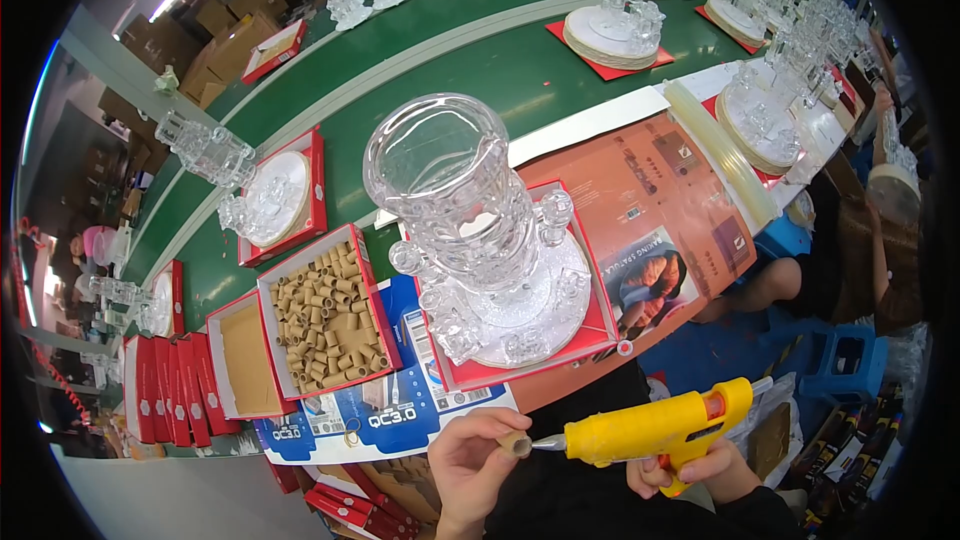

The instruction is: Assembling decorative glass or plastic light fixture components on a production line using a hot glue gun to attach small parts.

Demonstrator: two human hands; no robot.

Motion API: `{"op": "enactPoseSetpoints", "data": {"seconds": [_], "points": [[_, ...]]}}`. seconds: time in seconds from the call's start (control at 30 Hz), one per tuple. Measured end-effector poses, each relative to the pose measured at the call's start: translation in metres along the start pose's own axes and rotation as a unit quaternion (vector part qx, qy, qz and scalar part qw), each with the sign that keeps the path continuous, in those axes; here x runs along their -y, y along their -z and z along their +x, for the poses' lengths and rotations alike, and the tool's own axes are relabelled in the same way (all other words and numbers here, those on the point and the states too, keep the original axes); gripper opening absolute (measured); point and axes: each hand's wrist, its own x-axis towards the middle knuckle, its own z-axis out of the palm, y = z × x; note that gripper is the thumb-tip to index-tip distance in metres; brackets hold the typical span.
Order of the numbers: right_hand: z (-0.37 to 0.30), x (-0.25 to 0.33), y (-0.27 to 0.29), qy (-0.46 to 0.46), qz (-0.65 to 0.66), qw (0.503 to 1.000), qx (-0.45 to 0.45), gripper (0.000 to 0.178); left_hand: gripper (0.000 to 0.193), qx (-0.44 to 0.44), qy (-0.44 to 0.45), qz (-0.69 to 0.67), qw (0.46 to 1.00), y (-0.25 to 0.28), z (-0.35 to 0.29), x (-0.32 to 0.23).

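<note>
Near the lower edge, we hold our two hands in front of a green workbench. Our left hand (472, 460) pinches a short brown cardboard tube (517, 443) between thumb and fingertips, the fingers closed narrow around it. Our right hand (700, 470) wraps around the handle of a yellow glue gun (650, 428); we cannot tell whether a finger presses the trigger. The gun lies sideways, its metal nozzle (548, 443) pointing left at the tube. The tube's long axis slants slightly off the nozzle's line, its open end facing right and partly toward us. Tip and rim nearly meet; whether they touch, we cannot tell. Beyond our left hand, a red box (375, 297) holds many similar tubes, beside a clear tiered ornament (455, 210).
</note>
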Motion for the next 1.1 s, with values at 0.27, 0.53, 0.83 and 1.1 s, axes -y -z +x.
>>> {"op": "enactPoseSetpoints", "data": {"seconds": [0.27, 0.53, 0.83, 1.1], "points": [[0.001, 0.005, 0.009, 0.029, -0.103, 0.993, -0.038, 0.041, 0.023, -0.007, -0.025, 0.007, 1.000, 0.010, 0.003, 0.000], [0.003, 0.039, 0.095, 0.262, -0.315, 0.817, -0.406, 0.047, 0.023, 0.018, 0.043, 0.030, 0.998, 0.016, -0.004, 0.005], [-0.007, 0.133, 0.212, 0.152, -0.566, 0.695, -0.416, 0.034, 0.028, -0.008, 0.039, 0.070, 0.997, 0.034, -0.008, 0.024], [0.015, 0.065, 0.117, 0.287, -0.607, 0.636, -0.382, 0.037, 0.014, 0.090, 0.067, 0.055, 0.992, -0.005, 0.005, 0.017]]}}
